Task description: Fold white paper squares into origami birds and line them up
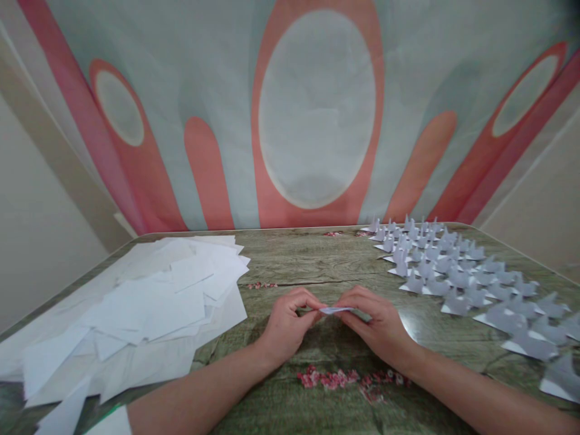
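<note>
A small folded piece of white paper (336, 310) is held just above the table, between my two hands. My left hand (292, 323) pinches its left end between thumb and fingers. At the other end, my right hand (374, 320) grips the paper the same way, fingertips pressed together. The paper looks thin and flat, seen nearly edge-on, and my fingers cover both of its ends.
Loose white paper sheets (154, 302) lie in an overlapping heap on the left. Several rows of folded white paper figures (457, 278) stand on the right. The wood-patterned table (308, 257) bears printed pink flowers (328, 377). A patterned backdrop (317, 109) hangs behind it.
</note>
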Demonstrator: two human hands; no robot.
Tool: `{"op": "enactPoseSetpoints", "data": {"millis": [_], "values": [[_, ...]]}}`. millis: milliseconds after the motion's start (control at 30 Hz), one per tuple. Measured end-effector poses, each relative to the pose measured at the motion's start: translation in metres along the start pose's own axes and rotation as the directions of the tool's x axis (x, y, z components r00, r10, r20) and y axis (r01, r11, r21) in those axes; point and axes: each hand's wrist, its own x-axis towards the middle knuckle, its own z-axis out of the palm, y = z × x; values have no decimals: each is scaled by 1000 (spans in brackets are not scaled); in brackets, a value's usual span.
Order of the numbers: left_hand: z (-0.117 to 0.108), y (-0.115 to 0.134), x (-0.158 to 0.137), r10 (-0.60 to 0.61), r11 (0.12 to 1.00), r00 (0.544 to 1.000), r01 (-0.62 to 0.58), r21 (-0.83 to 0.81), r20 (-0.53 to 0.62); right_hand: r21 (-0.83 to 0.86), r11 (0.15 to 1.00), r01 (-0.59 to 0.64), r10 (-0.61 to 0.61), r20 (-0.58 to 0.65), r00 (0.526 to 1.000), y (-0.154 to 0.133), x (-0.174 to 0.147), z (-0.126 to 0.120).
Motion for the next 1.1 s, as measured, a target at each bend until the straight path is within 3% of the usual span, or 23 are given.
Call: {"op": "enactPoseSetpoints", "data": {"millis": [167, 300, 500, 767, 967, 1100], "values": [[0, 2, -1, 13, 997, 1000, -14, 71, 2, -40, 999, 0, 2, 40, 999, 1, -1, -1], [-1, 2, -2, 90, 982, 996, -87, 168, -12, -80, 996, 33, -30, 38, 999, -1, -1, 0], [-3, 0, -2, 153, 963, 988, -154, 223, 21, -189, 967, 172, -159, 82, 984, -3, 2, -5], [-9, -4, -1, 241, 880, 966, -260, 398, 98, -360, 853, 378, -326, 199, 924, 15, 4, -17], [-8, -1, -5, 302, 867, 942, -334, 370, 143, -419, 814, 402, -351, 196, 916, 11, 2, -15], [-7, -1, -8, 276, 904, 950, -308, 298, 144, -414, 823, 390, -339, 194, 921, 12, 1, -14]]}}
